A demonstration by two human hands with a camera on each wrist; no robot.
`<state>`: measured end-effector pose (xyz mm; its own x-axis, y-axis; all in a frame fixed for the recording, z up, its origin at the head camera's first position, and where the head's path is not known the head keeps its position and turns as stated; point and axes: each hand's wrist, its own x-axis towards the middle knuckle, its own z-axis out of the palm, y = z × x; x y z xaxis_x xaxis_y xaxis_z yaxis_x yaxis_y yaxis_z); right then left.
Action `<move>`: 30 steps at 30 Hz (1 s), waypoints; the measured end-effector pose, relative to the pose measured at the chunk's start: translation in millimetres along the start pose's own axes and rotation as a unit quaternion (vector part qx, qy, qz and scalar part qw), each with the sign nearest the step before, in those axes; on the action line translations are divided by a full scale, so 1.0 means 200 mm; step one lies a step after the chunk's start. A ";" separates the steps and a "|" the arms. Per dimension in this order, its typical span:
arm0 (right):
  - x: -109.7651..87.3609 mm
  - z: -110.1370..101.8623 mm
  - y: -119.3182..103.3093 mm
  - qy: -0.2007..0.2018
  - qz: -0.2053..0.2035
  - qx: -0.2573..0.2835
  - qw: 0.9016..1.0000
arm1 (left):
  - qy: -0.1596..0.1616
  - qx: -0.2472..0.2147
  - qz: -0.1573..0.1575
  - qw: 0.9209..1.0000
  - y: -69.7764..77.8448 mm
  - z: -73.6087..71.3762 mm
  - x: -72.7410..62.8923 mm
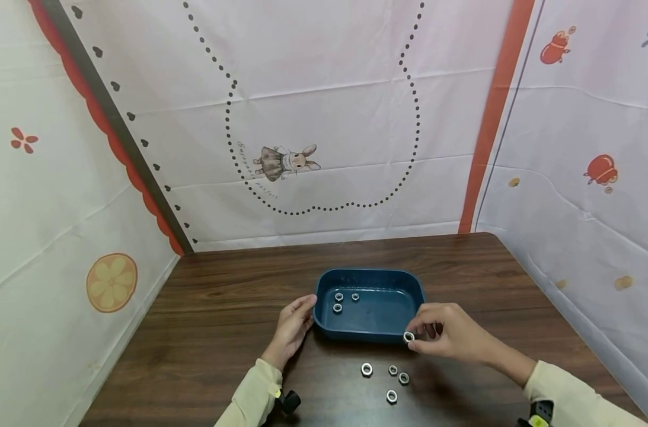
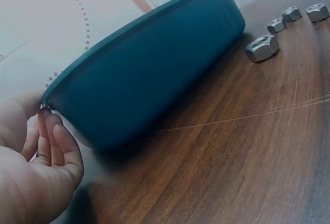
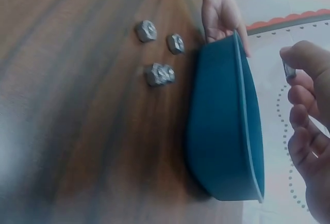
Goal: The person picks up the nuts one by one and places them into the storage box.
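Observation:
A blue plastic bin (image 1: 369, 335) sits on the table, with three hex nuts (image 1: 338, 296) lying toward its left end. My left hand (image 1: 293, 329) pinches the bin's left rim between thumb and fingers; the left wrist view shows this hand (image 2: 44, 157) up close. Over the front right corner of the bin, my right hand (image 1: 449, 333) holds a hex nut (image 1: 408, 337) between thumb and fingertips. That same nut (image 3: 289, 70) appears edge-on in the right wrist view. Several more nuts (image 1: 366, 370) lie on the wood in front of the bin, touched by neither hand.
The dark wooden table (image 1: 222, 308) reaches back to a white printed cloth (image 1: 324, 118). Similar cloths hang along the left and right sides. A small black device (image 1: 289, 402) is at the left wrist, close above the tabletop.

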<state>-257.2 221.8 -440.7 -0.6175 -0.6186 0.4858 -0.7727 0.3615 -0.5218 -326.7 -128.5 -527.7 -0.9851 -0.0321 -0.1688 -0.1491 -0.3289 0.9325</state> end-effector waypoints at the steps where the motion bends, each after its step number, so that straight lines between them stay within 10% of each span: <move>1: 0.02 -0.01 0.01 -0.004 -0.001 0.001 1.000 | 0.001 -0.001 0.000 1.000 0.00 0.00 0.00; 30: 0.58 0.04 0.33 -0.174 0.014 0.049 0.984 | 0.000 0.010 -0.001 1.000 0.00 0.00 0.00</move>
<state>-378.0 168.6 -424.6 -0.5375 -0.8165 0.2108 -0.7277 0.3228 -0.6052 -325.8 -129.4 -527.4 -0.9850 -0.0315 -0.1697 -0.1517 -0.3108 0.9383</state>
